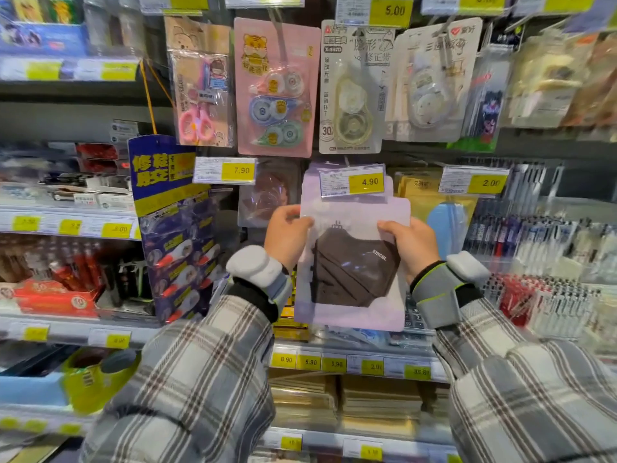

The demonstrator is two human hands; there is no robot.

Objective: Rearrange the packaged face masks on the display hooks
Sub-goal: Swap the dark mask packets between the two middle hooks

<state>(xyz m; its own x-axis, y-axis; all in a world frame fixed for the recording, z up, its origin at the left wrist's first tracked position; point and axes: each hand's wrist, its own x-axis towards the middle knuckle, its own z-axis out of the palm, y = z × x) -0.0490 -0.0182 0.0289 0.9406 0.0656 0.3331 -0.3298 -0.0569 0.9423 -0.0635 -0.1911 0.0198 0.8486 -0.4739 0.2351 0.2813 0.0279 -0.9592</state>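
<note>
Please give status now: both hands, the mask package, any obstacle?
Left hand and right hand grip mask package by upper edges. Package below 4.90 price tag. Tag covers the hook.

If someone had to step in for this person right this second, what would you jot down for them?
Left hand: gripping the upper left edge of the lilac mask pack.
Right hand: gripping its upper right edge.
The pack, with a dark mask inside, is held upright just below the 4.90 price tag; a second lilac pack seems to hang behind that tag.
Done: pack is in hand, facing forward.
Left: whether it is on a hook cannot be seen; hang it and tidy the others.
</note>
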